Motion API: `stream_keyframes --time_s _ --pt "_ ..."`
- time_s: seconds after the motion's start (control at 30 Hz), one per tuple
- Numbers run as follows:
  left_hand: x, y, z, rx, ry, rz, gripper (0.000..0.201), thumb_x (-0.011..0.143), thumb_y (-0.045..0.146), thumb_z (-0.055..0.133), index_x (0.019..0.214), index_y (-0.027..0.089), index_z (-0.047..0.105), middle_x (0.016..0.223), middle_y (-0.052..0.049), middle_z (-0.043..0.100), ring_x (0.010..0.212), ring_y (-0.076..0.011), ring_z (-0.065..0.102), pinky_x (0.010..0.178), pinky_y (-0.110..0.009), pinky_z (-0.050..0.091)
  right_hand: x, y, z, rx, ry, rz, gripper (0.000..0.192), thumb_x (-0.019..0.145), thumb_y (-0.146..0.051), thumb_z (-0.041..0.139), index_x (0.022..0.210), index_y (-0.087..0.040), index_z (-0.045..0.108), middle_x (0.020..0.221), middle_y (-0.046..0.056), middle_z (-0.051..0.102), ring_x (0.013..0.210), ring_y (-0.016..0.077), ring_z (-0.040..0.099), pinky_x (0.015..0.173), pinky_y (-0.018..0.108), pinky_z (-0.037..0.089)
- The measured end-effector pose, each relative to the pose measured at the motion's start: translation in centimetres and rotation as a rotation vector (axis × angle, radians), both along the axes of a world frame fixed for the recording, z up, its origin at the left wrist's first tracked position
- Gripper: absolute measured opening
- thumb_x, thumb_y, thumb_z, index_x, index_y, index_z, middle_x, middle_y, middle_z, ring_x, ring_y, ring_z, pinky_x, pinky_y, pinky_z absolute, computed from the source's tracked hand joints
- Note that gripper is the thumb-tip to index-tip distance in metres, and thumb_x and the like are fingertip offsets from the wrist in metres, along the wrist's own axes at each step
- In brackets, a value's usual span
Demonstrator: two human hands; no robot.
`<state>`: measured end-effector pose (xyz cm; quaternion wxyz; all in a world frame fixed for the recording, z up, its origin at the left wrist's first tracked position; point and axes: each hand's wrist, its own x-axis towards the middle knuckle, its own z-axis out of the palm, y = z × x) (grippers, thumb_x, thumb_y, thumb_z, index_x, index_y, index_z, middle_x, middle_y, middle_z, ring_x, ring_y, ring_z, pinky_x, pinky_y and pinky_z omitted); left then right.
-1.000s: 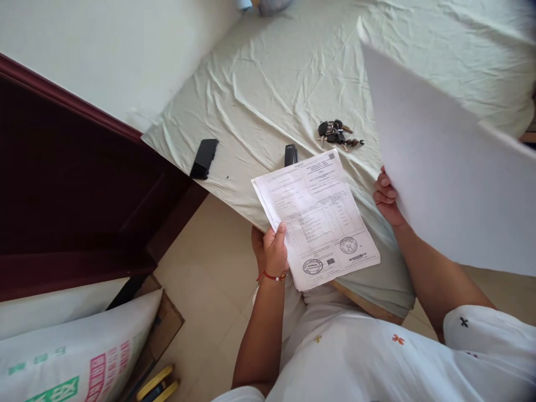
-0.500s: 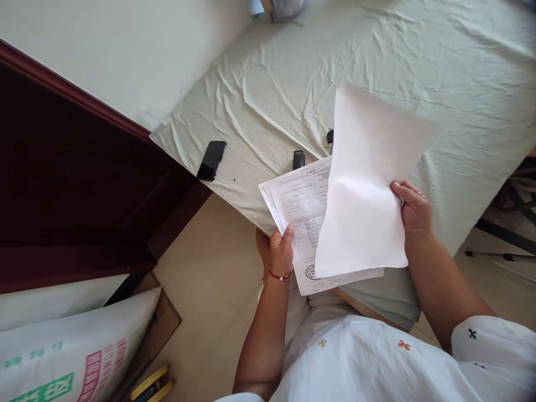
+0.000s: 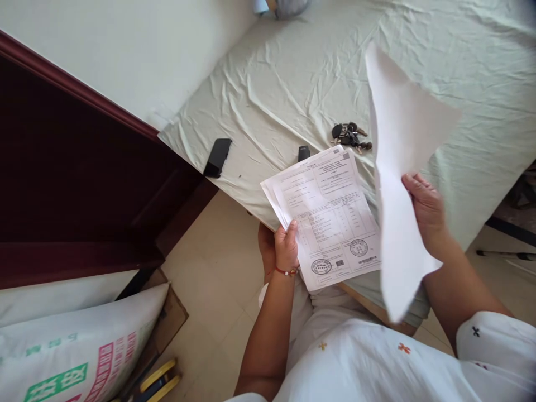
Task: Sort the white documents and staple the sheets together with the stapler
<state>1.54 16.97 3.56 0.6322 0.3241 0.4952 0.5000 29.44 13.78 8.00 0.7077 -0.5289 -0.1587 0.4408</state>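
White paper occupies both of your hands: your right hand (image 3: 425,209) pinches a blank sheet (image 3: 397,167) by its edge, thumb on the near face, and holds it raised and bowed, clear of the printed stack (image 3: 326,215). Half a second ago this sheet lay over the stack and hid most of it; it has since swung up and to the right, so the top page with its table and two round stamps is again exposed, as it was a second ago. Judged from this, the loose sheet is being turned or checked apart from the stack, not yet laid down. Your left hand (image 3: 287,248), a red bracelet at the wrist, grips the stack's lower left corner, thumb on top, fingers beneath; the stack rests partly on the bed edge. The surface is a mattress under a wrinkled pale green sheet (image 3: 272,84). On it lie a bunch of keys (image 3: 349,135) just beyond the stack, a small black object (image 3: 304,152) touching the stack's far edge, and a black phone-like slab (image 3: 218,157) near the corner. Around it: dark red woodwork (image 3: 84,167), a beige tiled floor (image 3: 209,279), and a printed woven sack (image 3: 75,352).
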Motion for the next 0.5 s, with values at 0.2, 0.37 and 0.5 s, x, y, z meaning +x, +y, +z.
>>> stream_keyframes --time_s 0.2,0.37,0.5 --pt "0.0 0.1 -0.4 -0.005 -0.045 0.006 0.053 0.073 0.054 0.091 0.112 0.02 0.08 0.119 -0.01 0.082 0.129 -0.0339 0.071 0.115 -0.045 0.053 -0.3 0.2 0.1 -0.008 0.088 -0.013 0.034 0.067 -0.034 0.091 0.074 -0.024 0.06 0.065 -0.002 0.056 0.06 0.019 0.063 0.061 0.033 0.06" --pt "0.1 0.1 -0.3 -0.028 -0.037 0.019 0.057 0.07 0.056 0.091 0.111 0.019 0.079 0.119 -0.012 0.081 0.13 -0.0354 0.07 0.113 -0.046 0.055 -0.3 0.2 -0.6 -0.087 0.029 0.022 0.026 0.072 -0.032 0.09 0.075 -0.022 0.066 0.065 -0.002 0.061 0.049 0.0108 0.05 0.045 0.024 0.047" --pt "0.1 0.1 -0.3 -0.029 -0.053 0.023 0.059 0.069 0.057 0.092 0.113 0.019 0.079 0.121 -0.012 0.081 0.128 -0.034 0.071 0.114 -0.046 0.053 -1.0 0.2 -0.7 -0.115 -0.011 0.077 0.025 0.069 -0.029 0.09 0.088 -0.022 0.076 0.078 0.0 0.072 0.057 0.0128 0.059 0.05 0.023 0.05"
